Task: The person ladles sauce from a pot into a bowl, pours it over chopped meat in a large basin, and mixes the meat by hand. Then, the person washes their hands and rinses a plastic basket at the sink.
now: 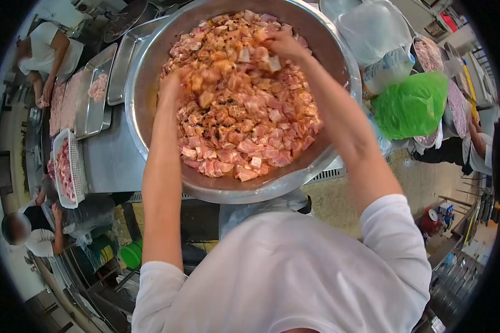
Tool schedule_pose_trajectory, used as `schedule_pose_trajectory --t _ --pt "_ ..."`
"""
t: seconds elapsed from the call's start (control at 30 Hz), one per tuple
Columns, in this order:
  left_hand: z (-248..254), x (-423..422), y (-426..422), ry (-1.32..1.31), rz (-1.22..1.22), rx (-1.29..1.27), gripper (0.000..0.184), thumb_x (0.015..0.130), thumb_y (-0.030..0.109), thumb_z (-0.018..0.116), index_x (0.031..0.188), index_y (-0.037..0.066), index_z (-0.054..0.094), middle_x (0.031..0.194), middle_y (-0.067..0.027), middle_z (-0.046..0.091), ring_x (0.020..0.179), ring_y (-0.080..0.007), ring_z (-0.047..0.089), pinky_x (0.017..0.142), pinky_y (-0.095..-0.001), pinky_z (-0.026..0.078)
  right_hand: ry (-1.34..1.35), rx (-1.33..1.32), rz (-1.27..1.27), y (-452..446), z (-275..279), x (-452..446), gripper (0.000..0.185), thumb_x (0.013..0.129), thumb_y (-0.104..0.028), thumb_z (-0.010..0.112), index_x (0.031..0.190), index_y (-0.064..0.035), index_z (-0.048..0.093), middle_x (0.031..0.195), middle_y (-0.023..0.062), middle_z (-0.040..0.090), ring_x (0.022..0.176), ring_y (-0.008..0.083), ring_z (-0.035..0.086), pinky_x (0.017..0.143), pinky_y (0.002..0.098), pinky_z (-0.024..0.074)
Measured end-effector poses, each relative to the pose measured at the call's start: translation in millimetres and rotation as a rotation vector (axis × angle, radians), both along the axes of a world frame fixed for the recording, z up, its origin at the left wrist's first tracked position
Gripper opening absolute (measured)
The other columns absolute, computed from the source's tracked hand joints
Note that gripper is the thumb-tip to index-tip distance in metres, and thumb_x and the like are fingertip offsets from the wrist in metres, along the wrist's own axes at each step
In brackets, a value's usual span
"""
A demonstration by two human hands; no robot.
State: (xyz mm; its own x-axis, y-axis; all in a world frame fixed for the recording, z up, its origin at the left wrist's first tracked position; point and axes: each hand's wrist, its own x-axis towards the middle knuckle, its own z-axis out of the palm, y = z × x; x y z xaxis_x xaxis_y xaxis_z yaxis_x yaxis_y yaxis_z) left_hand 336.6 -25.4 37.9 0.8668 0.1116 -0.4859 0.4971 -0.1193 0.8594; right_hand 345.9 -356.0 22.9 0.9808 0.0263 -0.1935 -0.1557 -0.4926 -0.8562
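Observation:
A wide steel bowl (283, 191) holds a large heap of raw diced meat (250, 141), pinkish with orange-brown seasoning and dark specks on top. At the heap's left side is my left hand (171, 84), its fingers sunk in the meat and smeared by motion. My right hand (283, 45) reaches into the far right part of the heap, with its fingertips among the seasoned pieces. Motion blur and meat hide how far the right fingers are closed. Between the two hands some pieces look blurred, as if moving.
Left of the bowl are metal trays (83, 119) and a white basket (78, 191) of meat. To the right lie a green plastic bag (414, 105) and a clear bag (372, 36). Co-workers stand at left (53, 47), lower left (39, 227) and right (480, 147).

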Motion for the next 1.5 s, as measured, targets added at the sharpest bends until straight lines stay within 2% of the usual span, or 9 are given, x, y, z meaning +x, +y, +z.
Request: schedule_pose_trajectory --t 0.13,0.23,0.3,0.67,0.77,0.93,1.1,1.3,1.5 --pt "-132 0 115 -0.089 0.161 0.087 0.033 0.091 0.026 0.054 0.109 -0.001 0.061 0.098 -0.0133 0.065 0.083 -0.0272 0.061 0.081 -0.0503 0.049 -0.244 -0.297 -0.048 -61 -65 40 0.042 0.096 -0.03 0.053 0.131 -0.0074 0.057 0.119 0.0127 0.065 0.101 0.0204 0.063 0.089 0.035 0.0493" --pt "-70 -31 17 0.278 0.55 -0.111 0.035 0.097 0.026 0.041 0.11 -0.002 0.059 0.095 -0.0142 0.065 0.084 -0.0298 0.063 0.091 -0.0558 0.045 -0.113 0.176 -0.083 -32 -224 103 0.049 0.093 -0.043 0.054 0.134 -0.0158 0.058 0.133 0.0164 0.057 0.127 0.0321 0.051 0.102 0.0408 0.0427" --pt "-94 -15 -10 0.09 0.166 -0.14 0.041 0.097 0.027 0.039 0.121 -0.002 0.054 0.109 -0.0186 0.062 0.103 -0.0316 0.059 0.104 -0.0585 0.035 0.32 0.092 0.041 27 -68 -3 0.06 0.094 -0.043 0.053 0.144 -0.0122 0.043 0.149 0.0124 0.041 0.14 0.0303 0.032 0.113 0.0447 0.0273" --pt "-35 36 46 -0.021 -0.11 0.156 0.05 0.099 0.039 0.045 0.133 0.004 0.051 0.122 -0.0125 0.06 0.096 -0.0258 0.063 0.085 -0.0438 0.054 -0.218 -0.527 0.15 -66 -33 -23 0.039 0.084 -0.016 0.063 0.122 -0.013 0.065 0.114 0.0169 0.067 0.101 0.029 0.065 0.09 0.0398 0.0516" --pt "-86 36 76 -0.032 0.044 -0.127 0.056 0.101 0.046 0.039 0.136 0.003 0.048 0.127 -0.0137 0.058 0.11 -0.0272 0.059 0.091 -0.0476 0.05 0.24 -0.022 -0.174 -75 -61 -26 0.038 0.088 -0.032 0.062 0.114 -0.0051 0.068 0.128 0.0173 0.061 0.115 0.0275 0.059 0.095 0.0423 0.0462" --pt "-90 -2 -16 0.039 -0.121 -0.065 0.061 0.099 0.047 0.041 0.14 0.003 0.043 0.14 -0.0192 0.045 0.136 -0.0298 0.038 0.109 -0.0539 0.031 0.066 -0.01 -0.59 99 -108 -55 0.045 0.094 -0.039 0.055 0.122 -0.0053 0.064 0.124 0.0167 0.061 0.116 0.0284 0.054 0.095 0.0469 0.0431" --pt "15 -16 -63 -0.01 -0.205 -0.131 0.057 0.092 0.038 0.053 0.135 0.001 0.048 0.151 -0.0258 0.028 0.14 -0.0365 0.026 0.109 -0.0563 0.027 0.284 0.15 -0.135 58 -24 -52 0.042 0.098 -0.036 0.051 0.128 -0.008 0.059 0.136 0.0179 0.051 0.123 0.0268 0.051 0.098 0.0439 0.045" --pt "-100 87 96 -0.215 -0.155 0.171 0.042 0.092 0.039 0.058 0.113 0.004 0.064 0.101 -0.0126 0.068 0.077 -0.0234 0.069 0.08 -0.0428 0.053 0.279 -0.636 0.092 -56 -26 -50 0.057 0.091 -0.042 0.057 0.136 -0.0066 0.051 0.14 0.0197 0.049 0.122 0.0322 0.054 0.099 0.0426 0.0481" --pt "-86 9 8 0.024 -0.241 0.092 0.061 0.098 0.044 0.046 0.14 0.001 0.043 0.136 -0.0183 0.051 0.119 -0.0326 0.052 0.105 -0.0495 0.038 0.27 0.245 -0.52 65 -87 -97 0.062 0.094 -0.046 0.051 0.138 -0.0031 0.045 0.139 0.0218 0.047 0.122 0.0327 0.052 0.102 0.048 0.044"
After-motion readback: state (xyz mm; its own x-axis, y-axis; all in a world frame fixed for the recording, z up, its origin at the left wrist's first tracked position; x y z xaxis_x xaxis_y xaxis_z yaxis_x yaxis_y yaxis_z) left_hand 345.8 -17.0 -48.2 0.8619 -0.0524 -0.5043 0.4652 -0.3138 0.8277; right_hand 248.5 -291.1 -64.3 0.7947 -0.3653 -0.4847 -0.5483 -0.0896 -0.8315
